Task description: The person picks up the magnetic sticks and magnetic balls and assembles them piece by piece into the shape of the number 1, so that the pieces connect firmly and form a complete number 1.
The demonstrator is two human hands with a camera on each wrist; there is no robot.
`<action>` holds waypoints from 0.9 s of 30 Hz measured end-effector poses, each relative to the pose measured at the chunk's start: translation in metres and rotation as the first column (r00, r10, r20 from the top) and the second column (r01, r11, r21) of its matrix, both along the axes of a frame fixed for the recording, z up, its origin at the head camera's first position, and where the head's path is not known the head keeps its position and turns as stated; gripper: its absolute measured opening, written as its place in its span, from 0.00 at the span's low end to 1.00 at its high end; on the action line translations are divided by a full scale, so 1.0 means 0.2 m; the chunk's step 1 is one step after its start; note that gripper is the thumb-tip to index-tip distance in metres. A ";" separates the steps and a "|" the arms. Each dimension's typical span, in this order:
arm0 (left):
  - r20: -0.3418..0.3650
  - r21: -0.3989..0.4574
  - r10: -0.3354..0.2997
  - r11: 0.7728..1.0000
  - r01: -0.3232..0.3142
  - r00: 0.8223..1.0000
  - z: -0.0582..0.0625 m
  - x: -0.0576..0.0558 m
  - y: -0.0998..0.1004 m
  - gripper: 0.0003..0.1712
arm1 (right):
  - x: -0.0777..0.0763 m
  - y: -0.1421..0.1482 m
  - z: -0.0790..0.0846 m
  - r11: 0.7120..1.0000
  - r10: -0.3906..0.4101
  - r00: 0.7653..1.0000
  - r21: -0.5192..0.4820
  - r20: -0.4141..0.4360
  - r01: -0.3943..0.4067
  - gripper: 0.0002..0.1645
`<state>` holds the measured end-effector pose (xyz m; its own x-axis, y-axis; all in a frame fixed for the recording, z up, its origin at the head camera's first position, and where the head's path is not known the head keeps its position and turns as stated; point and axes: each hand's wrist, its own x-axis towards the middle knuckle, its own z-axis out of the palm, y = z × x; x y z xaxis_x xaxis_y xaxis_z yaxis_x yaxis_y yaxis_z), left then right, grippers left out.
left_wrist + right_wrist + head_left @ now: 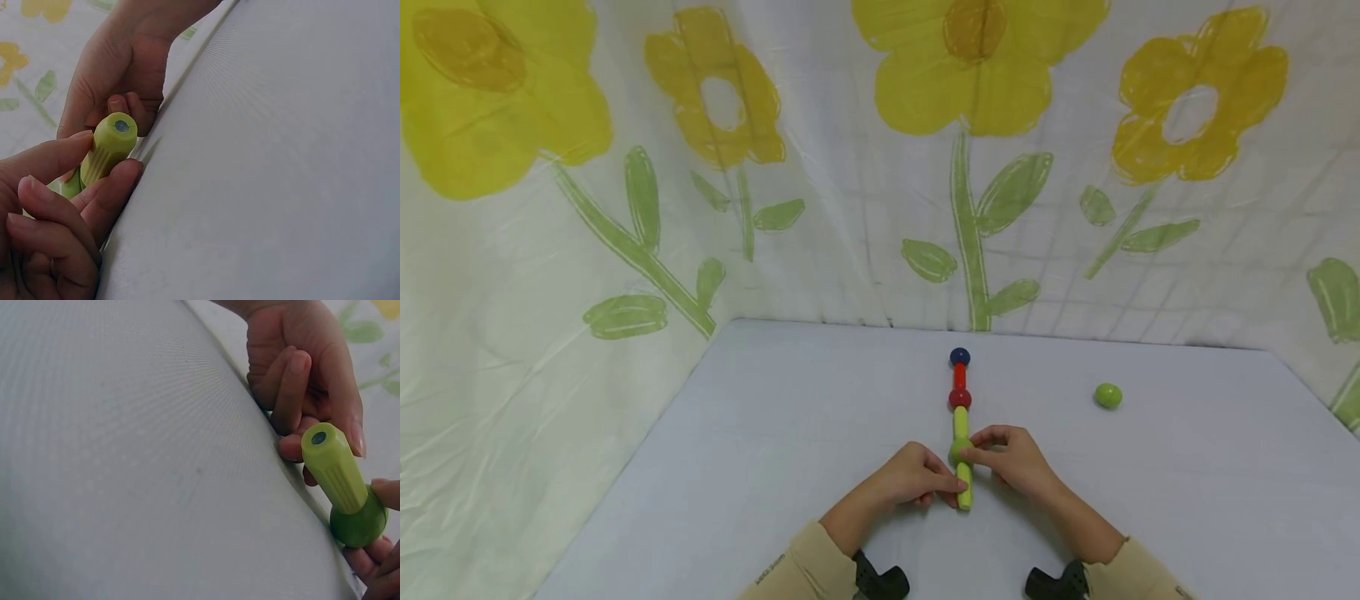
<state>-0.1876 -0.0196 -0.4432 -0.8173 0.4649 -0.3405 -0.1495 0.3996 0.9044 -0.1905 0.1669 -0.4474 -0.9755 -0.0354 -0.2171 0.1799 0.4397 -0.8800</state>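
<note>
A straight line of toy rods and balls lies on the white table [760, 417]. From far to near it runs: dark blue ball [959, 357], red rod [959, 377], red ball [959, 398], yellow-green rod [961, 419], green ball [957, 452], then a second yellow-green rod [964, 500]. My left hand [912, 477] pinches this nearest rod between thumb and finger. With thumb and fingertips, my right hand [1017, 460] grips the green ball beside it. In the left wrist view, the rod's near end [121, 126] shows a small grey disc. The right wrist view shows the rod [344, 478] touching the ball [359, 522].
A loose green ball [1108, 396] sits on the table to the right of the line. Behind the table hangs a white curtain [835, 217] printed with yellow flowers. Dark wrist devices [883, 581] are strapped at both sleeves.
</note>
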 end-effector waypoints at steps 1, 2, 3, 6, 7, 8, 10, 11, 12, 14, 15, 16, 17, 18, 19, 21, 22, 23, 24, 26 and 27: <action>-0.002 -0.003 0.001 1.000 -0.001 1.000 0.00 0.00 0.00 0.11 | 0.00 0.00 0.00 1.000 0.003 1.000 0.001 -0.003 -0.003 0.23; -0.003 -0.006 0.002 1.000 -0.002 1.000 0.00 0.00 0.00 0.11 | 0.00 0.00 0.00 1.000 0.003 1.000 0.001 -0.002 -0.003 0.23; -0.004 -0.008 0.003 1.000 -0.003 1.000 0.00 0.00 0.00 0.11 | 0.00 0.00 0.00 1.000 0.002 1.000 0.000 0.000 -0.002 0.24; -0.011 -0.009 0.014 1.000 -0.014 1.000 0.00 0.00 0.00 0.12 | 0.00 0.00 0.00 1.000 0.002 1.000 0.001 0.006 -0.002 0.23; -0.015 -0.010 0.020 1.000 -0.020 1.000 0.00 0.00 0.00 0.12 | 0.00 0.00 0.00 1.000 -0.003 1.000 0.000 0.010 0.003 0.23; -0.021 -0.010 0.027 1.000 -0.027 0.999 0.00 0.00 0.01 0.12 | 0.00 0.00 0.00 1.000 -0.005 1.000 -0.003 0.014 0.005 0.23; -0.033 -0.011 0.038 0.999 -0.038 0.999 0.00 0.01 0.01 0.13 | -0.01 0.00 0.00 1.000 -0.004 1.000 -0.007 0.014 0.004 0.22; -0.038 -0.013 0.043 0.999 -0.044 0.998 0.00 0.01 0.01 0.13 | -0.01 0.00 0.00 1.000 -0.001 1.000 -0.009 0.013 0.001 0.23; -0.042 -0.015 0.048 0.999 -0.049 0.998 0.00 0.01 0.02 0.13 | -0.01 0.00 0.00 1.000 0.004 1.000 -0.009 0.011 -0.004 0.23; -0.046 -0.018 0.056 0.998 -0.057 0.997 0.00 0.02 0.02 0.13 | 0.00 0.00 0.00 1.000 0.011 1.000 -0.013 0.006 -0.011 0.23; -0.043 -0.018 0.059 0.998 -0.060 0.997 0.00 0.02 0.02 0.12 | 0.00 0.00 0.00 1.000 0.014 1.000 -0.013 0.001 -0.014 0.23; -0.041 -0.018 0.063 0.998 -0.064 0.997 0.00 0.02 0.02 0.12 | 0.00 0.01 0.00 1.000 0.018 1.000 -0.012 -0.002 -0.018 0.23; -0.037 -0.017 0.067 0.998 -0.067 0.997 0.00 0.02 0.03 0.12 | 0.00 0.01 0.00 1.000 0.021 1.000 -0.011 -0.006 -0.021 0.24; -0.037 -0.017 0.070 0.997 -0.070 0.997 0.00 0.02 0.03 0.12 | 0.00 0.01 0.00 1.000 0.024 1.000 -0.011 -0.009 -0.024 0.24; -0.037 -0.015 0.072 0.997 -0.072 0.997 0.00 0.02 0.03 0.12 | 0.00 0.01 0.00 1.000 0.025 1.000 -0.013 -0.011 -0.025 0.24; -0.034 -0.012 0.078 0.997 -0.079 0.996 0.00 0.02 0.03 0.12 | 0.00 0.01 0.00 1.000 0.025 1.000 -0.016 -0.012 -0.026 0.24; -0.034 -0.012 0.081 0.997 -0.081 0.996 0.00 0.02 0.03 0.12 | 0.00 0.01 0.00 0.999 0.027 1.000 -0.018 -0.012 -0.027 0.24; -0.033 -0.012 0.084 0.996 -0.084 0.996 0.00 0.02 0.03 0.11 | 0.00 0.01 0.00 0.999 0.028 1.000 -0.018 -0.012 -0.028 0.24; -0.033 -0.012 0.084 0.996 -0.085 0.996 -0.01 0.02 0.04 0.11 | 0.00 0.00 0.00 0.999 0.028 1.000 -0.016 -0.013 -0.028 0.24; -0.028 -0.014 0.079 0.997 -0.080 0.996 -0.01 0.02 0.04 0.11 | 0.00 0.01 0.00 1.000 0.024 1.000 -0.015 -0.011 -0.024 0.24; -0.026 -0.016 0.076 0.997 -0.076 0.997 -0.01 0.02 0.04 0.11 | 0.00 0.01 0.00 1.000 0.021 1.000 -0.015 -0.009 -0.021 0.23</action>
